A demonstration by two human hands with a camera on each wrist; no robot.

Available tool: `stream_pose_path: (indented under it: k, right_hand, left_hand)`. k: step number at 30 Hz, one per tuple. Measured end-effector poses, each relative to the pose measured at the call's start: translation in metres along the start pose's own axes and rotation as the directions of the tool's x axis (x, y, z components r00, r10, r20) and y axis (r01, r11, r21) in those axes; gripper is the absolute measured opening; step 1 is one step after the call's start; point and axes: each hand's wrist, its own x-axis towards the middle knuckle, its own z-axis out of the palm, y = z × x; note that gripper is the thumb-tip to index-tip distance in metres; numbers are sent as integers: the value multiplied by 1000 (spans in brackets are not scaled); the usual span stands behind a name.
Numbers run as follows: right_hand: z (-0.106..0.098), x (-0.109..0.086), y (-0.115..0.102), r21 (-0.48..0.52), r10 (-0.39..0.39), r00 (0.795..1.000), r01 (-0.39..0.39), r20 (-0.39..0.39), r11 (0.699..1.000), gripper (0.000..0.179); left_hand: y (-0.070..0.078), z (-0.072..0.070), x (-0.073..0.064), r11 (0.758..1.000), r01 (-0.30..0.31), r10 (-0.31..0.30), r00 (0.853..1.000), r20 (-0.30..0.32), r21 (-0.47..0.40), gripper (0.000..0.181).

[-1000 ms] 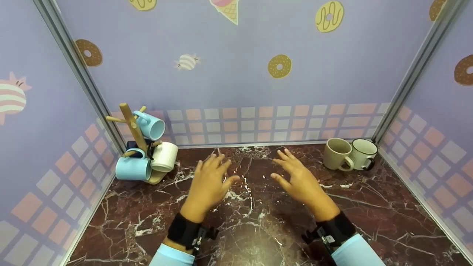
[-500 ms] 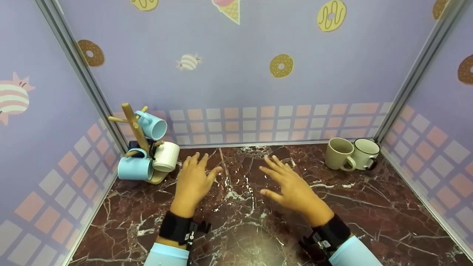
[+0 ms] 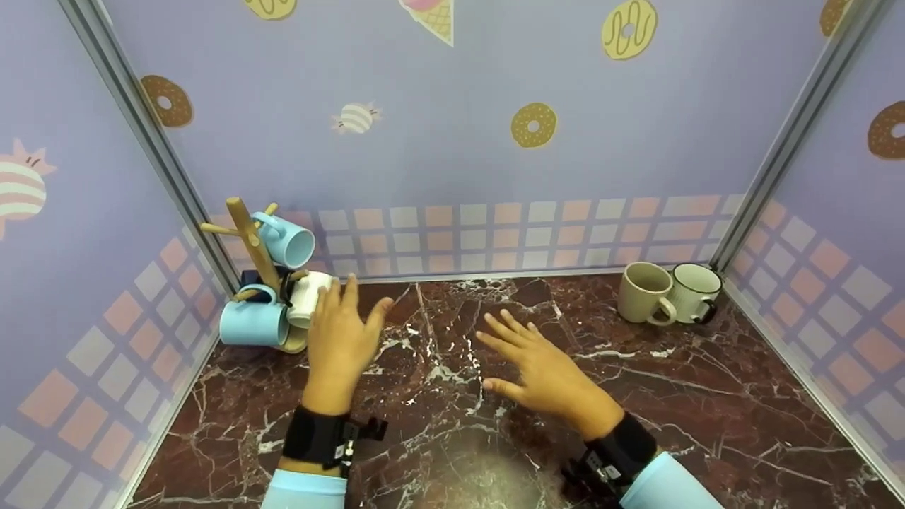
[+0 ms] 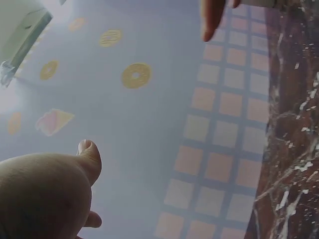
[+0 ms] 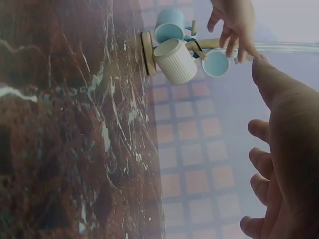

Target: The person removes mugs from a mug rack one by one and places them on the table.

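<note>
My left hand (image 3: 341,346) is over the left part of the counter, fingers spread and holding nothing. In the head view its fingertips overlap the white ribbed mug (image 3: 305,300). That mug hangs on a wooden mug tree (image 3: 253,237), along with a light blue mug (image 3: 290,244) higher up and another light blue mug (image 3: 253,323) at the front left. A dark item (image 3: 256,277) shows partly behind the post. My right hand (image 3: 548,371) hovers above the middle of the counter, its fingers spread with nothing in them.
At the back right a beige mug (image 3: 643,293) stands beside a white mug with a black rim and handle (image 3: 696,293). Purple patterned walls (image 3: 452,162) enclose the dark red marbled counter (image 3: 452,438) at the back and both sides.
My left hand has moved left, from the middle of the counter to the mug tree. My right hand has drifted left and slightly nearer to me. The mugs have stayed put.
</note>
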Motion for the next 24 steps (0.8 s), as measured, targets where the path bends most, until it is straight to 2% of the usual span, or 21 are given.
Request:
stream_pose_path:
  k: [4,10,14,17,21,24]
  right_hand:
    - [1,0,-2,0,-14,1000,14,4,1000,87]
    - [4,1,-5,12,-35,999,35,18,999,88]
    - [5,2,-8,16,-55,998,54,25,998,88]
    - [5,2,-9,13,-66,998,66,24,998,88]
    - [4,1,-11,15,-83,996,83,17,996,88]
    - [3,0,-12,11,-86,996,86,16,996,87]
  left_hand:
    - [-6,-16,2,999,30,-31,999,-30,-36,103]
    - [-18,-41,11,995,96,-96,994,-51,0,117]
    - [-34,-63,17,983,186,-184,980,-70,14,120]
    - [-48,-82,22,975,223,-221,973,-70,21,119]
    - [-62,-105,30,973,229,-224,967,-121,27,115]
    - [-66,-118,40,971,239,-232,956,-177,16,107]
